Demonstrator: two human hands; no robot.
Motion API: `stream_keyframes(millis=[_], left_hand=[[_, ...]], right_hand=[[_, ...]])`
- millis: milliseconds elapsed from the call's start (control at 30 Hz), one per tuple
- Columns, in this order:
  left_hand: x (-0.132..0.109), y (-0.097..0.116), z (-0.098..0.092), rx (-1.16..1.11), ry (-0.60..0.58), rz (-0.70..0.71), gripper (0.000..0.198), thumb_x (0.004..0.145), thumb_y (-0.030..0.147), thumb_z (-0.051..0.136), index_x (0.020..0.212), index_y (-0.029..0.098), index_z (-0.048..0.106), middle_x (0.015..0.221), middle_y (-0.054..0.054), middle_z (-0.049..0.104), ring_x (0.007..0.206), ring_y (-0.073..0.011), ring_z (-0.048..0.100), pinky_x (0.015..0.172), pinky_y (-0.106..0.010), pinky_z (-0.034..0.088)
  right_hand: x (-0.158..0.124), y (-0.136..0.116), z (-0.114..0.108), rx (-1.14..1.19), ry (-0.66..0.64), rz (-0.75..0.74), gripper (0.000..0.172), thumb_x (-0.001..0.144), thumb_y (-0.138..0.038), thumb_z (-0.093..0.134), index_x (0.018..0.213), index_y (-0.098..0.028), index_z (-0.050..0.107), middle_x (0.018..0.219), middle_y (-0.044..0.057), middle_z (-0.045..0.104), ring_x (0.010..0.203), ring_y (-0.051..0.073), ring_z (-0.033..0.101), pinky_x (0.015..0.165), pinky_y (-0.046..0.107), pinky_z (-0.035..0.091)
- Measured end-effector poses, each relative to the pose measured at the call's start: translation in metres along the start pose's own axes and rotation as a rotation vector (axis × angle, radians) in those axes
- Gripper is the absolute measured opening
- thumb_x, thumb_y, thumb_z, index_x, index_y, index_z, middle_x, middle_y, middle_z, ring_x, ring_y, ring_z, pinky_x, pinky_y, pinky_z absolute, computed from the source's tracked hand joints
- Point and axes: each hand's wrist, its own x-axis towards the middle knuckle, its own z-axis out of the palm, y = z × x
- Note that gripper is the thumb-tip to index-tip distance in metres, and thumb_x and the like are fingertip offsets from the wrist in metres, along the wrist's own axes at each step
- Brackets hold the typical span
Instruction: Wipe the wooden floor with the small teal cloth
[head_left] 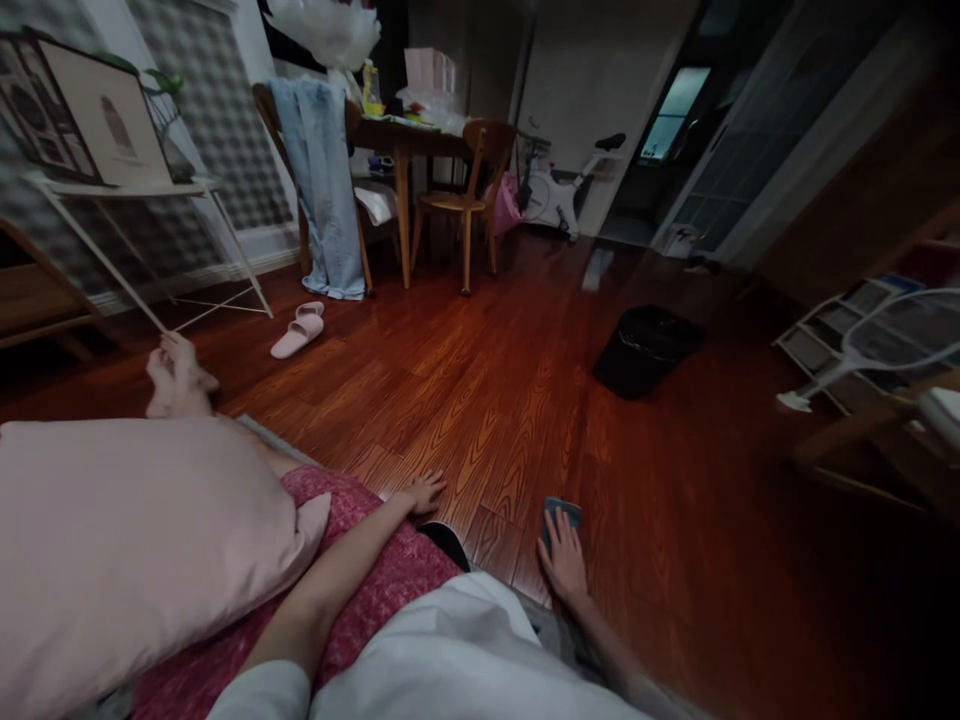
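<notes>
My left hand (424,492) rests flat on the wooden floor (510,400) just past the edge of a pink patterned cover (375,590), fingers spread and holding nothing. My right hand (562,560) lies on the floor a little to the right, fingers stretched forward over a small dark phone-like object (564,509), touching its near end. A large pale pink pillow (127,550) lies on my lap to the left. My bare feet (176,375) show beyond the pillow.
A black bin (645,350) stands on the floor ahead to the right. Pink slippers (300,328) lie near a wooden table (409,140) with chairs; jeans (326,190) hang over one. A white folding stand (127,190), an exercise bike (562,190) and a white fan (892,345) are around.
</notes>
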Motion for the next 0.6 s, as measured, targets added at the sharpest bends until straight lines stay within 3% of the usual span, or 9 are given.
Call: stream_keyframes(millis=[133,267,367,467,600], left_hand=[[0.001,-0.001,0.0,0.031,0.003,0.007,0.074,0.093,0.042,0.055,0.16,0.031,0.026,0.17,-0.008,0.007,0.154,-0.0356,0.006,0.119,-0.066,0.014],[0.003,-0.003,0.002,0.03,-0.007,-0.005,0.075,0.093,0.042,0.055,0.16,0.029,0.025,0.17,-0.009,0.006,0.154,-0.0356,0.005,0.118,-0.066,0.014],[0.003,-0.005,0.003,0.037,-0.001,0.011,0.075,0.092,0.042,0.055,0.16,0.031,0.025,0.17,-0.007,0.005,0.154,-0.0352,0.006,0.118,-0.067,0.014],[0.003,-0.006,0.003,0.041,0.004,0.022,0.075,0.092,0.041,0.055,0.16,0.03,0.025,0.169,-0.007,0.006,0.154,-0.0347,0.007,0.118,-0.067,0.014],[0.003,-0.005,0.002,0.041,-0.005,0.009,0.074,0.092,0.039,0.054,0.16,0.027,0.026,0.169,-0.009,0.005,0.154,-0.0343,0.006,0.119,-0.065,0.014]], right_hand=[[0.044,-0.002,0.005,-0.017,0.083,0.326,0.071,0.097,-0.044,0.023,0.155,-0.005,0.034,0.165,0.02,0.025,0.154,0.031,0.018,0.121,0.054,0.021],[0.09,-0.045,0.01,-0.003,0.051,0.407,0.072,0.097,-0.042,0.025,0.156,-0.002,0.029,0.165,0.024,0.022,0.154,0.033,0.017,0.121,0.055,0.016],[0.103,-0.085,0.015,0.018,-0.005,0.246,0.07,0.097,-0.039,0.028,0.158,-0.006,0.027,0.166,0.019,0.021,0.154,0.03,0.016,0.122,0.054,0.014],[0.089,-0.113,0.019,0.035,-0.043,-0.014,0.065,0.099,-0.039,0.028,0.158,-0.014,0.031,0.166,0.013,0.025,0.154,0.025,0.018,0.123,0.049,0.015],[0.044,-0.105,0.015,0.058,-0.075,-0.245,0.059,0.101,-0.039,0.03,0.157,-0.022,0.035,0.166,0.007,0.029,0.153,0.021,0.021,0.124,0.044,0.019]])
